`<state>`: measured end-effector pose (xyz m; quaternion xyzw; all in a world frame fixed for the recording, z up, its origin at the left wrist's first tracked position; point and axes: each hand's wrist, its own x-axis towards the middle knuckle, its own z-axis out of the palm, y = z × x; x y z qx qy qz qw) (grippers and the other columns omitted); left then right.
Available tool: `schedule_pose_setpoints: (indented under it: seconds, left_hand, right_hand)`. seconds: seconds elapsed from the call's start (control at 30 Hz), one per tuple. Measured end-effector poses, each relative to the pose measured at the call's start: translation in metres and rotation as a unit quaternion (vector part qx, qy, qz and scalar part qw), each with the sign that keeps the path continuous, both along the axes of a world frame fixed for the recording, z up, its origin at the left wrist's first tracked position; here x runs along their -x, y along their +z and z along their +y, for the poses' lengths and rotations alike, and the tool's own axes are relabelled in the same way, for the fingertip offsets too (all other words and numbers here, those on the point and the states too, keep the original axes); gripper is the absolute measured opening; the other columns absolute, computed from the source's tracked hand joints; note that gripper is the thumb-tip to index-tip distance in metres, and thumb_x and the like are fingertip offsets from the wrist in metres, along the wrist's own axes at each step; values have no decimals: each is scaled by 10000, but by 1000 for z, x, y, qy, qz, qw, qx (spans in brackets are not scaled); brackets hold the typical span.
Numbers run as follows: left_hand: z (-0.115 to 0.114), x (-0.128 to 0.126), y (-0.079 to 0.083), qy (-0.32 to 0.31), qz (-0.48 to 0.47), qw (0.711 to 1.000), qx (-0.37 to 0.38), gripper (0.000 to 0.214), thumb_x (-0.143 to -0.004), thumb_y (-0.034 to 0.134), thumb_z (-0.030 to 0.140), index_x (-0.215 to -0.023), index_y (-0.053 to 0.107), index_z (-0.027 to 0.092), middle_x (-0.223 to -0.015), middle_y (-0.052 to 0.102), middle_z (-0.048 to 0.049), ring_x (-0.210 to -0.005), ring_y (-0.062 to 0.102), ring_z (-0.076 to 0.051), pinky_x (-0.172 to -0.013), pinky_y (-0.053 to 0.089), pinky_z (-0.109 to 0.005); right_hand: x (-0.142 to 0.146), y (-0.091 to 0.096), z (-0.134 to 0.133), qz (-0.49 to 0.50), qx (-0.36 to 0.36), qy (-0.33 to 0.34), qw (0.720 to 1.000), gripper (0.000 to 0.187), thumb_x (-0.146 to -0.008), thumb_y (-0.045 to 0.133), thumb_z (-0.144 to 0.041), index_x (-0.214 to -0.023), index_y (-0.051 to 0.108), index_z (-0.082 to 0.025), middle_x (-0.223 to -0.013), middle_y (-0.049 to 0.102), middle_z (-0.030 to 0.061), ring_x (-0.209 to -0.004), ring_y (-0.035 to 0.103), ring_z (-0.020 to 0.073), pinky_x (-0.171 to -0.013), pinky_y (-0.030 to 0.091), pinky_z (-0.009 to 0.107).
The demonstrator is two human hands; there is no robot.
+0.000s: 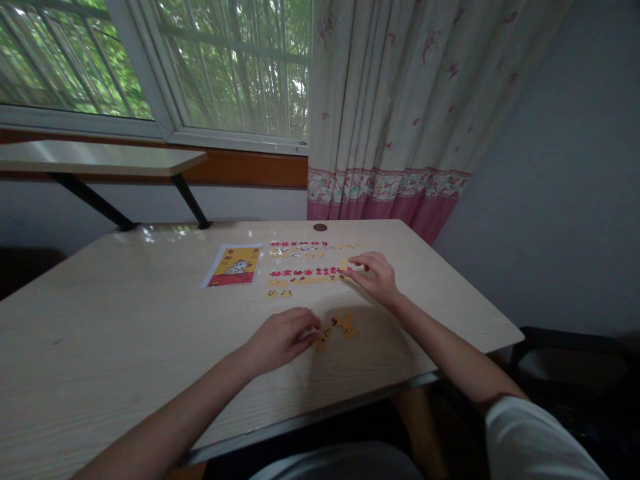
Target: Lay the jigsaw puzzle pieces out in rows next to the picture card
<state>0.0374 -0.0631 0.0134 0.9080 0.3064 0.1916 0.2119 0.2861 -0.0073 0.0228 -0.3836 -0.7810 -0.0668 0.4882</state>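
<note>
Small jigsaw pieces lie in rows on the table: red ones and yellow ones. My right hand reaches over the right end of these rows, its thumb and index finger pinched about a yellow jigsaw piece. My left hand rests low over the table with curled fingers, its tips beside a loose pile of yellow pieces. Whatever sits between the left fingertips is too small to make out. Left of the rows lies a printed picture of a white cartoon animal on yellow and red.
The pale wooden table has its front edge close to my body. A raised shelf on black legs stands at the back left. A dark round disc is set near the back edge. Behind hang a curtain and a window.
</note>
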Motion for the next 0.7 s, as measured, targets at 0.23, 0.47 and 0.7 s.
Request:
schedule_pose_setpoints:
  seconds: [0.23, 0.47, 0.7]
  left_hand:
    - [-6, 0, 1, -47, 94, 989, -99, 257, -908, 373, 323, -1019, 558, 184, -912, 584, -58, -804, 574, -174, -680, 451, -272]
    - [-7, 0, 1, -61, 118, 984, -114, 239, -890, 401, 334, -971, 565, 180, -897, 576, -55, -760, 564, -166, -638, 438, -256]
    - [-6, -2, -2, -54, 120, 984, -121, 240, -895, 388, 330, -986, 563, 193, -846, 566, -37, -740, 551, -160, -617, 418, -247]
  right_hand:
    - [1, -8, 3, -19, 10, -3, 1000, 229, -769, 627, -389, -896, 649, -199, -795, 657, 49, -709, 569, 151, -720, 401, 311]
    - [5, -5, 1, 2, 33, 15, 999, 221, -762, 639, -367, -901, 646, -196, -798, 647, 44, -699, 553, 140, -719, 411, 298]
    - [26, -8, 10, 71, 179, 51, 980, 249, -746, 639, -356, -916, 641, -175, -778, 611, 28, -621, 506, 99, -609, 415, 230]
